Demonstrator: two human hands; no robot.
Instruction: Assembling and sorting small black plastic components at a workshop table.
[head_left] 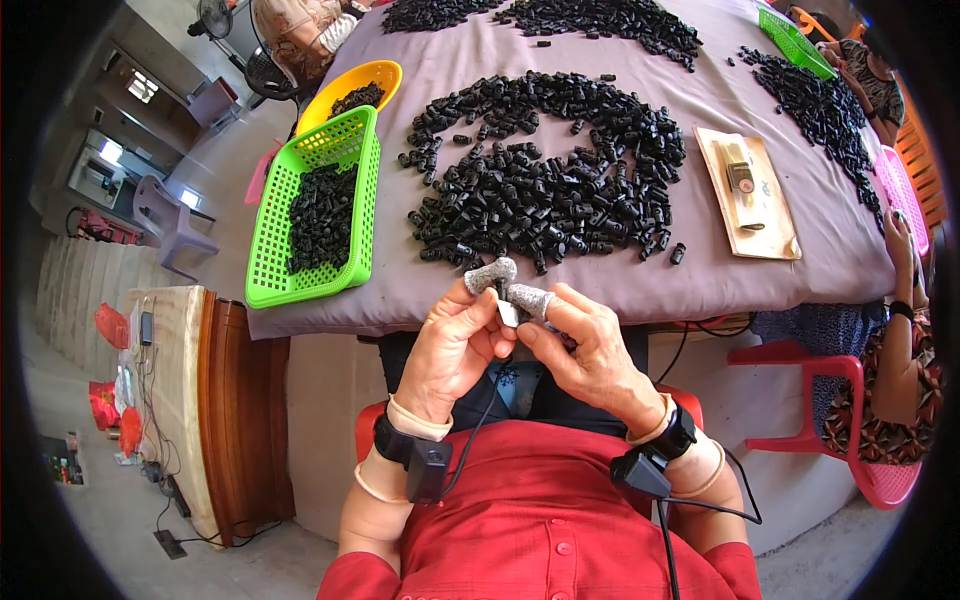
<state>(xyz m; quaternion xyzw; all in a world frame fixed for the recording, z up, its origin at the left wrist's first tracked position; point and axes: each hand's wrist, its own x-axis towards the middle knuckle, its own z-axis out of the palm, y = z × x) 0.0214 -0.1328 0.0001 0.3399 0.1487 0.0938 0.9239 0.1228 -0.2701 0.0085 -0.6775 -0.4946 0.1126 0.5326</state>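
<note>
My left hand (450,345) and my right hand (585,345) meet in front of the table's near edge, with fingers closed in a pinch. Grey speckled finger covers sit on both index fingers. A small black plastic part (503,288) shows between the fingertips, mostly hidden, on my left hand's side. Just below it, a flat whitish piece (508,312) lies between the two thumbs; which hand grips it is unclear. Directly beyond my hands spreads a big pile of short black cylindrical plastic parts (545,205) on the mauve tablecloth (340,305).
Left on the table stand a green basket (262,255) and a yellow bowl (388,75), both holding black parts. A cardboard piece (778,225) with a small tool lies right. Other people sit nearby, one beside a red plastic chair (800,365). Cables hang from my wrist devices.
</note>
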